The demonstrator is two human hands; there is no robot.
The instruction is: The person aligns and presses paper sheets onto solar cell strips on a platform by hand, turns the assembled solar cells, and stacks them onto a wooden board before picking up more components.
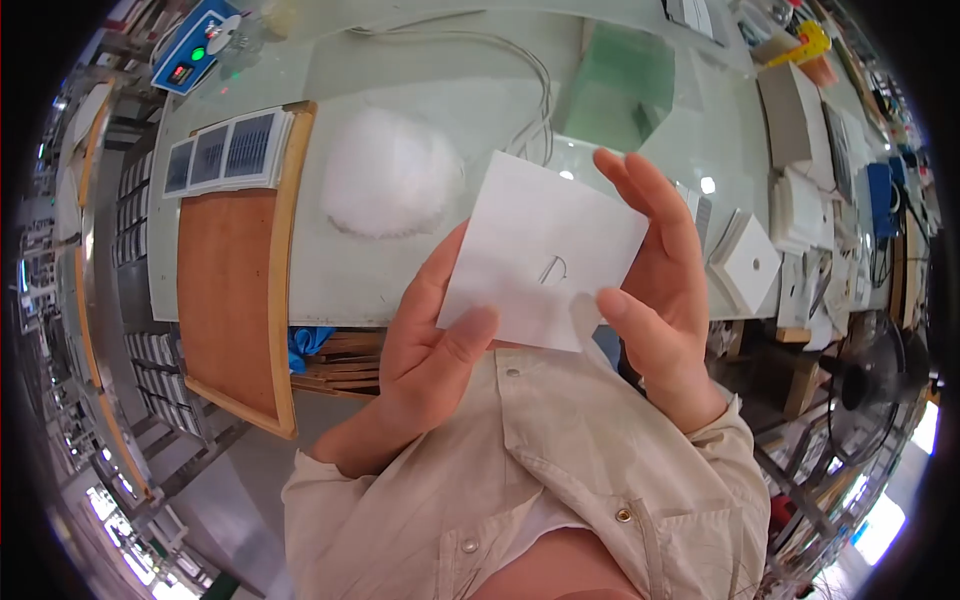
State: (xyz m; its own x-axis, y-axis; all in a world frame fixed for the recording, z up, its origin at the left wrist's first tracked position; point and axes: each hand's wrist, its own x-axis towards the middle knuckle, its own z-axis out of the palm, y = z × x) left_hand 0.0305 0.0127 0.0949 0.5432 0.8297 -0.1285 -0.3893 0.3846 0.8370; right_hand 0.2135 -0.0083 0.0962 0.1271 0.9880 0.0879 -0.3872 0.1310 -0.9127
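Note:
A white square sheet (540, 235) is held up in front of my chest, tilted, with a small curved cut near its middle. My left hand (437, 335) grips its left side, thumb on the face and fingers behind. At the sheet's right edge is my right hand (665, 270), thumb and fingers spread apart around the corner. Its thumb tip is close to the edge; whether it touches cannot be made out. Behind the sheet, a fluffy white pile (390, 172) lies on the glass-topped table (440, 90).
On the left is a wood-framed brown board (228, 290) with dark-patterned sheets (222, 152). A blue device (192, 48) stands behind it. At the back is a greenish clear block (620, 85) beside cables (545, 85). White square pieces (742, 262) and a black fan (875, 375) are at right.

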